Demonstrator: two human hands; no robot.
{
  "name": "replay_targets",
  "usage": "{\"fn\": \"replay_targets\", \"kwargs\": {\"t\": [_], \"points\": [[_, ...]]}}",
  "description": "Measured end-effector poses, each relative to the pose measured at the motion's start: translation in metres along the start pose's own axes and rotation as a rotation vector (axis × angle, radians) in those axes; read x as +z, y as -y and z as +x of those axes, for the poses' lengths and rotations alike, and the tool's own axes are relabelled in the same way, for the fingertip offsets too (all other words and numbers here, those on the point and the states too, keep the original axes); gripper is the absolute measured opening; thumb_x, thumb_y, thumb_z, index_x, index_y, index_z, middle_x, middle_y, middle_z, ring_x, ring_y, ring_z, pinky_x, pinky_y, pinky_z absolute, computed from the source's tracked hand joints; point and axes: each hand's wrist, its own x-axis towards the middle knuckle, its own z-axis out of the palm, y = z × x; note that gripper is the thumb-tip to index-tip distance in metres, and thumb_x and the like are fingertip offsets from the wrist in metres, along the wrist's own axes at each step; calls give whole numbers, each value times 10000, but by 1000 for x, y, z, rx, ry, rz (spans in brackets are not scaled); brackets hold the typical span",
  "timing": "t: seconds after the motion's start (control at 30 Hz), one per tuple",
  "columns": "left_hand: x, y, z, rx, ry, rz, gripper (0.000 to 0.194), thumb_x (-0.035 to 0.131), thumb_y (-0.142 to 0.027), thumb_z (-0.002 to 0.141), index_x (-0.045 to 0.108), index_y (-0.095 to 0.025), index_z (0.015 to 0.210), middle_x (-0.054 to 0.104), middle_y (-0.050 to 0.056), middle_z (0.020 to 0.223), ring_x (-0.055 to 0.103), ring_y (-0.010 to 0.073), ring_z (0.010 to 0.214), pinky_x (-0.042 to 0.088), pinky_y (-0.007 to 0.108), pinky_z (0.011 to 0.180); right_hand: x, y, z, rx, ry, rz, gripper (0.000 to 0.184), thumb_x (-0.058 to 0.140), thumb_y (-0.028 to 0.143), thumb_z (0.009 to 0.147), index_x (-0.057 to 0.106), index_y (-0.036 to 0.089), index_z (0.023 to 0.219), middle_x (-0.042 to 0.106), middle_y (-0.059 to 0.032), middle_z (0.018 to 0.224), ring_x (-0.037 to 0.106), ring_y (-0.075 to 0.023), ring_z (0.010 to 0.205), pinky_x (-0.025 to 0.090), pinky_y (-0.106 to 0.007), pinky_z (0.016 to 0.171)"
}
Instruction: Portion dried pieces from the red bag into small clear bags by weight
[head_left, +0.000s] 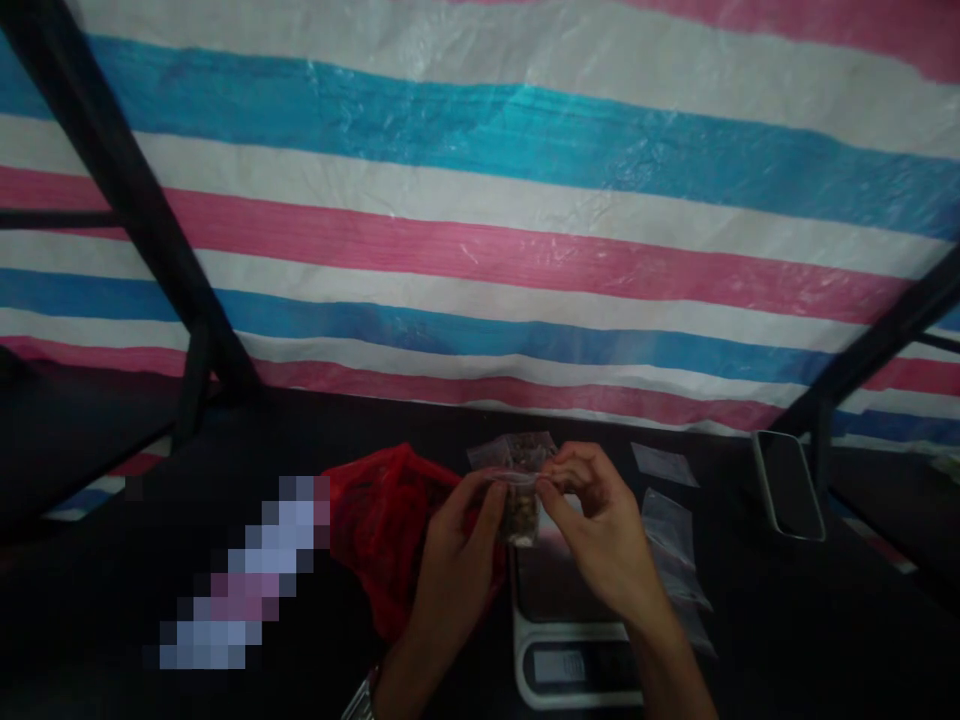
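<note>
Both my hands hold a small clear plastic bag (522,512) with brownish bits inside, just above a white digital scale (564,640). My left hand (457,545) pinches the bag's top edge on the left. My right hand (600,530) pinches the same top edge on the right. The bag hangs upright between the fingertips. A wristwatch shows at my left wrist.
A red plastic bag (382,520) lies left of the scale. Several empty clear bags (670,530) lie to the right, and a phone (789,484) sits further right. Black frame bars (135,210) cross a striped pink, blue and white tarp (525,200) behind the dark table.
</note>
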Motion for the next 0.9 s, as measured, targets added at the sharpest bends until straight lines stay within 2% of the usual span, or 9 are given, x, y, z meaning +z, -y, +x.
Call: {"fn": "replay_targets", "kwargs": {"t": [0.13, 0.2, 0.37, 0.47, 0.6, 0.77, 0.9], "points": [[-3, -4, 2, -10, -95, -46, 304, 676, -491, 916, 769, -206, 962, 816, 41, 958, 772, 212, 909, 614, 281, 810, 10, 6, -2, 12, 21, 7, 280, 761, 293, 903, 590, 290, 1126, 720, 33, 899, 684, -155, 840, 538, -280, 806], [-5, -5, 2, -14, -98, -53, 300, 678, -489, 916, 775, -207, 948, 819, 41, 956, 774, 204, 891, 612, 268, 792, 15, 6, -3, 19, 30, 4, 337, 756, 298, 905, 580, 294, 1192, 720, 26, 922, 687, -164, 863, 541, -293, 834], [-11, -4, 0, -26, -90, 1, 294, 700, -484, 897, 789, -206, 933, 826, 46, 958, 776, 201, 872, 609, 259, 787, 27, 2, -4, 47, 12, -42, 252, 722, 350, 929, 576, 272, 1119, 701, 6, 904, 668, -173, 845, 534, -291, 789], [-15, -3, -1, -43, -97, -8, 308, 698, -496, 893, 791, -205, 937, 829, 48, 953, 779, 200, 859, 612, 255, 763, 33, 0, -5, 47, 32, -63, 287, 689, 355, 950, 569, 269, 1196, 683, 4, 921, 654, -171, 845, 531, -285, 768], [-18, -4, -1, -33, -112, -7, 298, 694, -484, 892, 794, -203, 913, 828, 45, 943, 775, 187, 849, 607, 240, 759, 36, -2, -6, 41, 64, -54, 321, 677, 320, 953, 573, 273, 1252, 680, 18, 908, 649, -159, 854, 531, -282, 824], [-20, -4, -2, -54, -94, -9, 311, 712, -488, 882, 806, -195, 931, 830, 49, 956, 772, 190, 871, 600, 242, 786, 38, -3, -9, 73, 78, -51, 319, 713, 314, 930, 586, 278, 1221, 696, 18, 923, 669, -163, 883, 532, -276, 828], [-21, -2, -2, -89, -58, -35, 328, 714, -495, 894, 810, -195, 988, 835, 55, 1006, 782, 202, 908, 609, 258, 815, 40, -2, -8, 60, 16, -45, 278, 734, 315, 912, 581, 264, 1137, 709, 5, 925, 677, -172, 870, 533, -280, 803]]}}
